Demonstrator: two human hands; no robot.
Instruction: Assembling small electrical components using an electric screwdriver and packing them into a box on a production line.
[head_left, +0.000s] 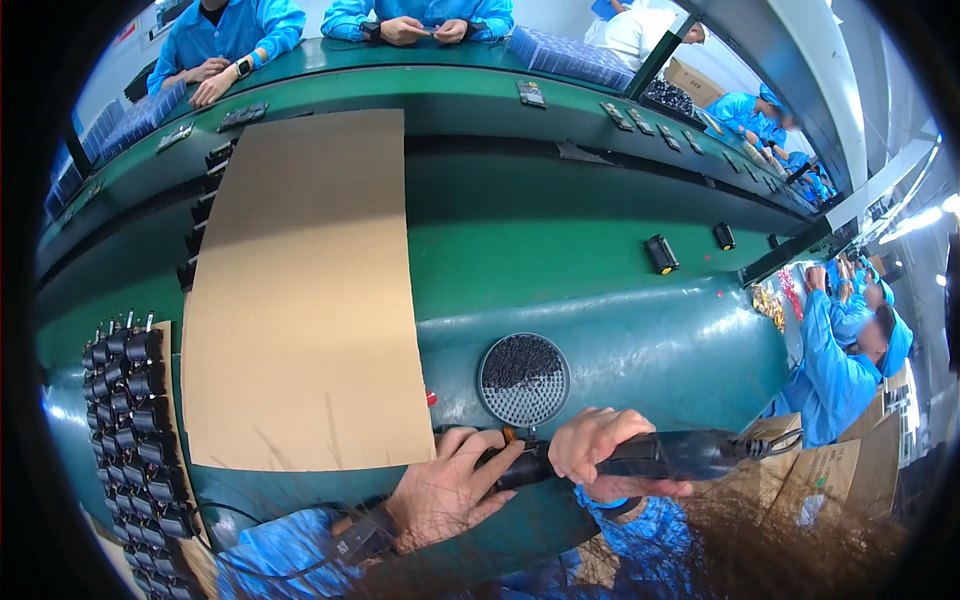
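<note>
Black units [145, 435] sit in rows on a board [175, 420] at the bench's [640, 350] left edge; a cardboard sheet [310, 290] lies alongside; toward the near edge, the left hand [440, 495] grips a black part [525, 467]; just beyond, a round dish [532, 404] holds dark bits [520, 358], apparently screws; the right hand [600, 445] grips a corded driver [685, 455], whose slip could tip the dish, scattering them.
</note>
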